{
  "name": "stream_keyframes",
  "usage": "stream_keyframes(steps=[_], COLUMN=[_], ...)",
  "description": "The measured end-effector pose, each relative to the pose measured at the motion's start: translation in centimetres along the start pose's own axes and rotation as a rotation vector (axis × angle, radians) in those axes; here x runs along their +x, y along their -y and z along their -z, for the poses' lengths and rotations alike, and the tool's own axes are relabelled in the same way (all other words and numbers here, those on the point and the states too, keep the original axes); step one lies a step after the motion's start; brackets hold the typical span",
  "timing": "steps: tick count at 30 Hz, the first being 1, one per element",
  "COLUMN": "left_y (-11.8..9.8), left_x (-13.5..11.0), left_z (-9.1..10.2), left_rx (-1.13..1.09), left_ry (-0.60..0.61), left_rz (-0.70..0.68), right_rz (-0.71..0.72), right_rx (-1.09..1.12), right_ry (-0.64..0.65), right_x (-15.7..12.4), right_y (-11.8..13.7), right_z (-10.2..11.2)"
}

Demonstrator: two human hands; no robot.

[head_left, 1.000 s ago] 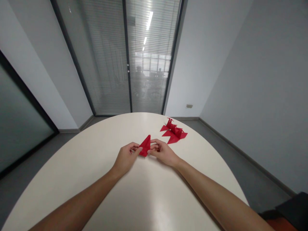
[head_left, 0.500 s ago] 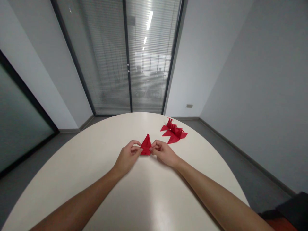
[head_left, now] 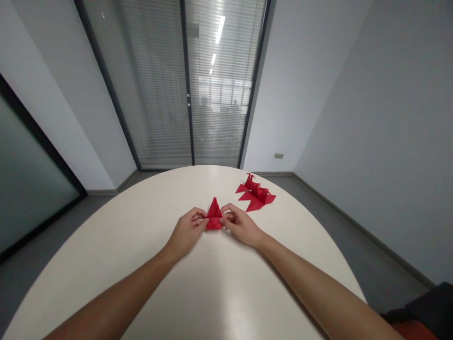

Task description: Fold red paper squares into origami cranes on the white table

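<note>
A small folded piece of red paper (head_left: 214, 215), triangular with its tip pointing away from me, is held just above the round cream table (head_left: 219, 283). My left hand (head_left: 186, 232) pinches its left lower corner with thumb and fingers. My right hand (head_left: 240, 225) pinches its right lower corner the same way. Both hands sit close together near the middle of the table.
A pile of finished red paper figures (head_left: 255, 194) lies on the table to the far right of my hands. Glass doors with blinds stand beyond the table. A dark object (head_left: 430, 302) sits at the lower right, off the table.
The red paper has turned from a slanted triangle to an upright one. Both hands have closed in on its lower corners and it looks more compact.
</note>
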State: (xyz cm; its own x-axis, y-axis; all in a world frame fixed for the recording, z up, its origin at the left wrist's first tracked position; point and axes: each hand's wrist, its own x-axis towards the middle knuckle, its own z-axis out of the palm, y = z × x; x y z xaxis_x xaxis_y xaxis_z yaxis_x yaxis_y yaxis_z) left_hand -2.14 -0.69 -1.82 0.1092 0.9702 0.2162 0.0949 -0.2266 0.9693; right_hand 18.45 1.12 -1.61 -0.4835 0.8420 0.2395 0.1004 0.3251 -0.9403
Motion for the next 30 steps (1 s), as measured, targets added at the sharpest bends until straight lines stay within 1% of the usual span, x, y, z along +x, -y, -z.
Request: stream_keyframes(steps=[3, 8, 13, 17, 21, 25, 27, 30], left_y=[0.0, 0.0, -0.5, -0.4, -0.2, -0.4, -0.6, -0.9], left_x=[0.0, 0.0, -0.2, -0.3, -0.1, -0.1, -0.1, -0.2], left_z=[0.0, 0.1, 0.1, 0.0, 0.1, 0.2, 0.2, 0.4], left_rx=[-0.004, -0.003, 0.033, 0.069, 0.053, 0.130, 0.182, 0.240], left_ry=[-0.003, 0.030, 0.024, 0.031, 0.008, -0.010, -0.028, -0.054], left_rz=[0.004, 0.024, 0.013, 0.019, -0.048, -0.106, -0.128, -0.157], right_rz=[0.031, 0.045, 0.024, 0.016, 0.016, 0.039, 0.057, 0.088], right_rx=[-0.006, -0.015, -0.085, -0.094, -0.071, -0.029, -0.048, -0.129], right_ry=[-0.002, 0.008, -0.015, -0.014, -0.049, -0.063, -0.074, -0.123], right_x=[0.1, 0.2, 0.2, 0.1, 0.1, 0.2, 0.2, 0.2], right_y=[0.2, 0.2, -0.3, 0.1, 0.6, 0.5, 0.5, 0.8], right_z=[0.0, -0.1, 0.1, 0.1, -0.1, -0.3, -0.4, -0.4])
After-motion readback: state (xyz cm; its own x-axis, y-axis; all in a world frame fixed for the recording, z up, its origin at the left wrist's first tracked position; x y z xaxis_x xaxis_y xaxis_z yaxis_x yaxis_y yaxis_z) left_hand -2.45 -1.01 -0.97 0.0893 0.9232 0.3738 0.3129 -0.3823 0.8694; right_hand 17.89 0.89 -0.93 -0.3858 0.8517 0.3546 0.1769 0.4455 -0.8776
